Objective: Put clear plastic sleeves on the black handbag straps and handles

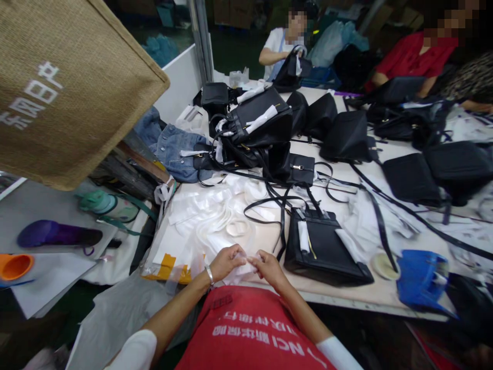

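My left hand and my right hand meet at the near edge of the table, just above my red apron. Both pinch a small piece of thin white wrapping material between fingers and thumbs. A bracelet sits on my left wrist. Right of my hands lies a flat black handbag with white paper strips on it and its long strap looping away. Ahead of my hands is a heap of white wrapping strips.
Many black handbags crowd the table's middle and far side. Two other people sit at the far end, one holding a bag. A blue container and tape roll are at right. A burlap bag hangs at upper left; denim clothing lies left.
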Action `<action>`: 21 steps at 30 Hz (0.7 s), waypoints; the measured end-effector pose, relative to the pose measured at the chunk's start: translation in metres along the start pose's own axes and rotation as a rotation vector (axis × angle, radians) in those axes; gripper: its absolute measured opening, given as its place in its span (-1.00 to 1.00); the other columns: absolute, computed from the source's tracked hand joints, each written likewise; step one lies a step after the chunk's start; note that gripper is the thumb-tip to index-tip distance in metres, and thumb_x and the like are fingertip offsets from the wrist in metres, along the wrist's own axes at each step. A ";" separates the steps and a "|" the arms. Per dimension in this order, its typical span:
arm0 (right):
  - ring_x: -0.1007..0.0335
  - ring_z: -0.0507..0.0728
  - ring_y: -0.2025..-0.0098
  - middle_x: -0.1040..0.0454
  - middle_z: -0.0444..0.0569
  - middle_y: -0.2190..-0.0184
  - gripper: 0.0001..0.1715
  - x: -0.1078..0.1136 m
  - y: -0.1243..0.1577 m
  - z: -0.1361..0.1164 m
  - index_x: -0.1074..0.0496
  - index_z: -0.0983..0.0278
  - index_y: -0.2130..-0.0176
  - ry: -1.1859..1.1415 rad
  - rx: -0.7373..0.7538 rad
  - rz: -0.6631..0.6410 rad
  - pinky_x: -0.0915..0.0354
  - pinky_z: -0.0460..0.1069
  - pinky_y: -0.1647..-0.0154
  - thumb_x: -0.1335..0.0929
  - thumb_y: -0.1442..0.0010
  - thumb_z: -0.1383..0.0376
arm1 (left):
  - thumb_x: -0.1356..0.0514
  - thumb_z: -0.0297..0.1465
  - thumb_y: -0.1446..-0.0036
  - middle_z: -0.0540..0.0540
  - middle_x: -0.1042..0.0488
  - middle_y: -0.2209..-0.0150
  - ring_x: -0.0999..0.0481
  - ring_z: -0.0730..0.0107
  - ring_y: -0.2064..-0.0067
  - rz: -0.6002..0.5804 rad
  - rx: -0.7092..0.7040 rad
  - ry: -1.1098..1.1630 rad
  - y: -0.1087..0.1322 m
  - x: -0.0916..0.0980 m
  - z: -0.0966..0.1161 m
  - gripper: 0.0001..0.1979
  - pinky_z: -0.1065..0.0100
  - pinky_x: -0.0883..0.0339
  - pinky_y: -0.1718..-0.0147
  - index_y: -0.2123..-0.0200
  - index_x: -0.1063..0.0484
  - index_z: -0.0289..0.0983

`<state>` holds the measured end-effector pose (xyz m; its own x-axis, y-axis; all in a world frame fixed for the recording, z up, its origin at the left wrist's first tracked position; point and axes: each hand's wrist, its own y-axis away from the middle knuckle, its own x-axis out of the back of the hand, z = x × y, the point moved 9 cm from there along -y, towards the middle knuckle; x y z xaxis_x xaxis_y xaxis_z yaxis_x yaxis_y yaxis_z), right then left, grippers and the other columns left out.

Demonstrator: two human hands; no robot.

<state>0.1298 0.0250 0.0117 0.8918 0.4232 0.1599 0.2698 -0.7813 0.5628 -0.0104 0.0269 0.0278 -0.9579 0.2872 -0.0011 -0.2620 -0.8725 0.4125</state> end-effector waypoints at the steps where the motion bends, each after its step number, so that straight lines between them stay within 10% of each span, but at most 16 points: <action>1: -0.14 -0.05 0.72 -0.30 -0.25 0.70 -0.61 -0.001 0.000 0.004 -0.24 0.25 0.49 -0.083 -0.009 -0.019 -0.08 -0.15 0.68 -0.32 -0.04 -0.01 | -0.24 -0.35 0.07 0.08 -0.33 0.56 -0.25 0.50 0.52 0.020 0.023 0.020 -0.001 0.001 -0.005 -0.81 0.48 -0.06 0.52 0.34 -0.41 -0.28; 11: -0.18 -0.05 0.71 -0.38 -0.21 0.68 -0.58 0.002 -0.004 0.028 -0.26 0.27 0.47 -0.404 -0.059 -0.018 -0.15 -0.14 0.64 -0.34 0.00 -0.03 | -0.21 -0.31 0.02 0.09 -0.32 0.60 -0.28 0.52 0.56 0.128 0.096 0.003 -0.016 0.012 -0.022 -0.83 0.49 -0.09 0.54 0.43 -0.31 -0.27; 17: -0.20 -0.03 0.71 -0.35 -0.21 0.72 -0.65 0.018 -0.005 0.034 -0.25 0.25 0.51 -0.196 -0.031 0.140 -0.11 -0.16 0.67 -0.29 -0.09 0.04 | -0.07 -0.34 -0.14 -0.04 -0.46 0.45 -0.47 0.32 0.36 0.467 0.003 -0.588 -0.024 0.092 0.024 -0.88 0.36 -0.25 0.29 0.28 -0.35 -0.22; 21: -0.23 -0.02 0.69 -0.37 -0.21 0.69 -0.66 0.019 -0.003 0.032 -0.24 0.24 0.51 -0.131 -0.019 0.149 -0.12 -0.15 0.66 -0.27 -0.11 0.05 | -0.13 -0.49 -0.06 -0.32 -0.31 -0.05 -0.19 -0.01 -0.17 0.540 -0.145 -0.981 -0.030 0.097 0.072 -0.63 0.08 -0.08 -0.07 0.01 -0.28 -0.34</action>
<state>0.1580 0.0209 -0.0127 0.9613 0.2394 0.1361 0.1258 -0.8215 0.5562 -0.0866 0.1092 0.0811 -0.4601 -0.0111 0.8878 0.0861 -0.9958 0.0321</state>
